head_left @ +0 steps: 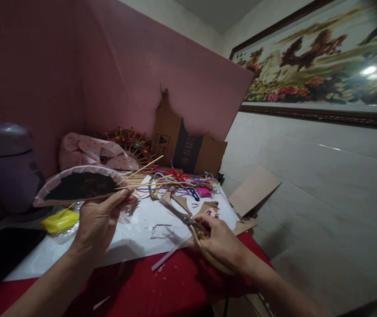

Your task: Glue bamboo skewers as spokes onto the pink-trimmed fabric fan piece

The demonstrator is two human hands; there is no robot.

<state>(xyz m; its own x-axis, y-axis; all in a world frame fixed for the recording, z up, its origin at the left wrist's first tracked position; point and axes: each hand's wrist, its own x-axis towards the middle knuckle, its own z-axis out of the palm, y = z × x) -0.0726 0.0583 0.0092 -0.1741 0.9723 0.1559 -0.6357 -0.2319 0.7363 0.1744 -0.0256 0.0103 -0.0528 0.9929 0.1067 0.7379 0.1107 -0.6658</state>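
Observation:
My left hand [104,213] is closed, pinching a black half-round piece [83,187] edged in pale pink cloth, like a fan. Several thin wooden sticks [142,168] stick out to the right from the same grip. My right hand [219,240] is wrapped round a pair of scissors [179,215] with gold-coloured handles. Their blades point up and left over the white sheet [145,237], apart from the sticks. Below the blades lie a bent wire-like piece [162,232] and a translucent strip [167,257].
Coloured craft stems [185,178] are heaped at the back, near cardboard scraps [180,200] and a blue clip [194,194]. Torn cardboard [188,147] leans on the pink panel [135,66]. A yellow packet [59,221] and black flat object [13,246] lie left, before a purple container [8,176].

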